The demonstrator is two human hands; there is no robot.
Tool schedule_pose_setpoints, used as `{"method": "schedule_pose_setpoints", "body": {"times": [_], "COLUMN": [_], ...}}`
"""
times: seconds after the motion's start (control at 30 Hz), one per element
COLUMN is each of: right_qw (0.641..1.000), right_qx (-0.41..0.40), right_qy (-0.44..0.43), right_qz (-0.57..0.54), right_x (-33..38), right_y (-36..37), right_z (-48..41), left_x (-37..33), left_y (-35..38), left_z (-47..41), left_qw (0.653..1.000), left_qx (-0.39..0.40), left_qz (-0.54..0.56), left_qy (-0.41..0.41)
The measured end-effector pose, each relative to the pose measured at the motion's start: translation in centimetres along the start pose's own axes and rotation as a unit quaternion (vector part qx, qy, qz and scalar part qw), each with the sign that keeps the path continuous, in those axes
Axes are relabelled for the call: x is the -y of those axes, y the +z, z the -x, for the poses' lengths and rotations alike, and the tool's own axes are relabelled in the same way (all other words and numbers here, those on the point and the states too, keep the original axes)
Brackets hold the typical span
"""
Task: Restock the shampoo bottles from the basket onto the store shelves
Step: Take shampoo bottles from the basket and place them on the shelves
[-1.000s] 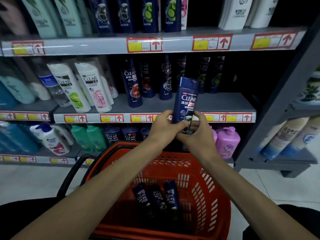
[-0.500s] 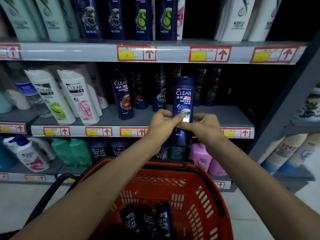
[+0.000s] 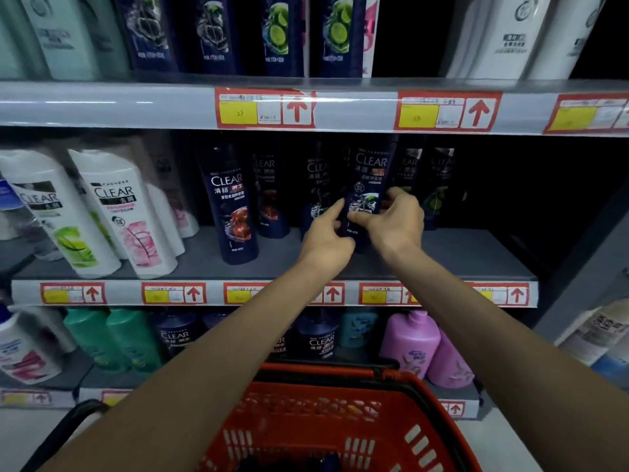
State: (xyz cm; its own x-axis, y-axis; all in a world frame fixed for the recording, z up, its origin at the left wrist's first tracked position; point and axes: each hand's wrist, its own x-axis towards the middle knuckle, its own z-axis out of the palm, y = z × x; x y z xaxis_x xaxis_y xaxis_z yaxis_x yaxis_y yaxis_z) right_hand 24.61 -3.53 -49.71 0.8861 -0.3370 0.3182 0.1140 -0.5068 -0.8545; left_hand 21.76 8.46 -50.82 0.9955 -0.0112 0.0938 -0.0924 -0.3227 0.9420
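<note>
The shampoo bottle [image 3: 369, 175] stands upright between the two hands, with its long axis vertical and its label turned to the person. The right hand [image 3: 398, 221] grips its lower part, the thumb on the front and the fingers curled round the right side. The left hand [image 3: 328, 238] holds the lower left edge, with the forefinger laid up along it. Both hands are equally near, so either could finish the placing. The base is just above or already on the middle shelf [image 3: 459, 253]; the hands hide it, so I cannot tell which. Just behind the left hand stands a similar dark bottle [image 3: 316, 185], and beyond the right hand's fingers another one [image 3: 408, 168], so the gap looks narrow and the next push probably goes straight back. The bottle is smooth, glossy dark blue plastic, flat and tall. The shelf board is matt grey. Below the forearms is the orange basket [image 3: 422, 437], hard plastic with slotted walls.
</note>
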Motion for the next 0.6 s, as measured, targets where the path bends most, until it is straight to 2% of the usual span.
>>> {"method": "schedule_pose_setpoints", "body": {"times": [0.37, 0.6], "right_qw": [0.999, 0.995], "right_qx": [0.003, 0.064], "right_qy": [0.015, 0.032], "right_qz": [0.047, 0.07], "right_x": [-2.8, -2.7], "right_y": [3.6, 3.2], "right_z": [-3.2, -2.8], "left_x": [2.7, 3.0], "left_y": [2.6, 1.9], "left_z": [-4.3, -4.4], "left_qw": [0.999, 0.997], "left_qx": [-0.014, 0.017], "left_qz": [-0.005, 0.007], "left_qy": [-0.041, -0.075]}}
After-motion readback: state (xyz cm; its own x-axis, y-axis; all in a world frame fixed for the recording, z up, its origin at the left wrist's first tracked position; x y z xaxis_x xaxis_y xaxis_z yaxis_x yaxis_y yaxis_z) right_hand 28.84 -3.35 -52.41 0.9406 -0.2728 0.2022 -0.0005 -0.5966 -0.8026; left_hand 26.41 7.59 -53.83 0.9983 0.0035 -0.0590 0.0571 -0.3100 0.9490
